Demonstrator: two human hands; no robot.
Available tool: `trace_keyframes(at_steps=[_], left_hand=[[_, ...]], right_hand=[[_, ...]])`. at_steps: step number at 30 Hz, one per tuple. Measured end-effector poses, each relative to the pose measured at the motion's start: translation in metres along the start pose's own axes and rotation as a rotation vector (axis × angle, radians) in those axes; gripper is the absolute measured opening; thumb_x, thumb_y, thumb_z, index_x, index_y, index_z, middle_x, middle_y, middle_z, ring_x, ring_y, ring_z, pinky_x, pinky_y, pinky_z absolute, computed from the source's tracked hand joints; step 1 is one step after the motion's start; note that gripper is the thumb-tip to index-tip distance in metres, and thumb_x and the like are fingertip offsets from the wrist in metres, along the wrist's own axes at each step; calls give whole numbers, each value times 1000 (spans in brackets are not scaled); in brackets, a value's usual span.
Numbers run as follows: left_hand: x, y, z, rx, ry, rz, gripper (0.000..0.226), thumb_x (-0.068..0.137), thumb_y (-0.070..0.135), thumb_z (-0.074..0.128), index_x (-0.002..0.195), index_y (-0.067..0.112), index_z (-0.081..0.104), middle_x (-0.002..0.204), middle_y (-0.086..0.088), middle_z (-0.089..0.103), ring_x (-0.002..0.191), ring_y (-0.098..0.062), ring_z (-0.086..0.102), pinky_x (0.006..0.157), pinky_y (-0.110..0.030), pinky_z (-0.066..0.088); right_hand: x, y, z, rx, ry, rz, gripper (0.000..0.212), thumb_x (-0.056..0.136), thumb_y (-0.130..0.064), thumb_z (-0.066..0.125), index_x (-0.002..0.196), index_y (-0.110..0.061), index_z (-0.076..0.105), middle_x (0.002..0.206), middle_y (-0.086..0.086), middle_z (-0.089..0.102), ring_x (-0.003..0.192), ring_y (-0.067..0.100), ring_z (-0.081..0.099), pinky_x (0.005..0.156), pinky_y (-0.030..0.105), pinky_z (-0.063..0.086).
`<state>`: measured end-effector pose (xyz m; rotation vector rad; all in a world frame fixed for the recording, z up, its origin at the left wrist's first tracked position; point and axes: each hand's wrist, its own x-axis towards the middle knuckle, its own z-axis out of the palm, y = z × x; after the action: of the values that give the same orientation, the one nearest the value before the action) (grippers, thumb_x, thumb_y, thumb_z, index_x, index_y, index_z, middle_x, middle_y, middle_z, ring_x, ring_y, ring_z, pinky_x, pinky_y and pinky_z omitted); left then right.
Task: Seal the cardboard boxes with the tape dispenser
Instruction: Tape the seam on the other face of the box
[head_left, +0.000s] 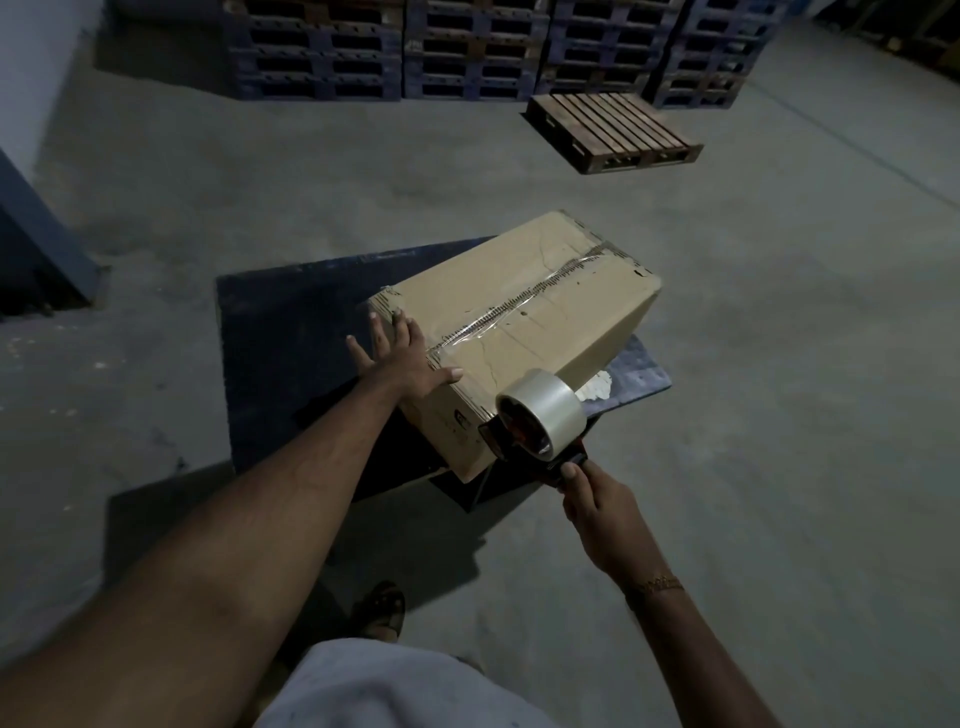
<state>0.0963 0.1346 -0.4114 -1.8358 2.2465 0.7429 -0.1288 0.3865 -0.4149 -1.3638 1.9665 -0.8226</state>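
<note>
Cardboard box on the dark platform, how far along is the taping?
Done: clear tape runs along the brown cardboard box's top seam. In hand: left hand steadies its near end; right hand holds the red tape dispenser at the near corner. Other boxes: none visible.

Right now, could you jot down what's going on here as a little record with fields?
place: warehouse floor, stacked pallets behind
box: cardboard box on a dark platform
seam: clear tape along the top
left hand: open, flat on the box's near corner
right hand: grips the tape dispenser by its handle
dispenser position: at the box's near end
</note>
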Motion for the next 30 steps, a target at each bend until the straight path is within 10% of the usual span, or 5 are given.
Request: trace_keyframes(at_steps=[11,17,23,30], left_hand=[[-3,5,-2,22,17,-11,124,88,86,45,166,8,-14,172,-12,-27,152,-41,-36,116,-74,-19],[-22,38,20,66,236,24,94,101,61,51,165,1,17,174,-23,-9,160,-39,-19,124,-68,-11],[-34,41,34,-5,46,77,150,72,87,65,162,-2,-15,169,-24,-29,153,-39,-36,118,-68,-20],[-32,42,32,9,-2,52,151,72,88,64,162,0,-19,167,-22,-35,152,-38,-39,119,-69,-20]], right_hand=[[-5,18,-2,56,32,15,43,105,-61,41,83,-31,63,63,0,61,53,8,51,57,36,42],[-8,12,6,-3,-31,-10,25,108,-47,46,95,-37,64,70,4,71,63,12,69,66,37,55],[-8,25,13,113,-10,45,40,108,-48,49,82,-23,63,66,2,63,55,8,52,57,32,43],[-6,26,18,60,1,-16,48,106,-56,45,83,-19,66,65,0,60,57,10,51,58,37,42]])
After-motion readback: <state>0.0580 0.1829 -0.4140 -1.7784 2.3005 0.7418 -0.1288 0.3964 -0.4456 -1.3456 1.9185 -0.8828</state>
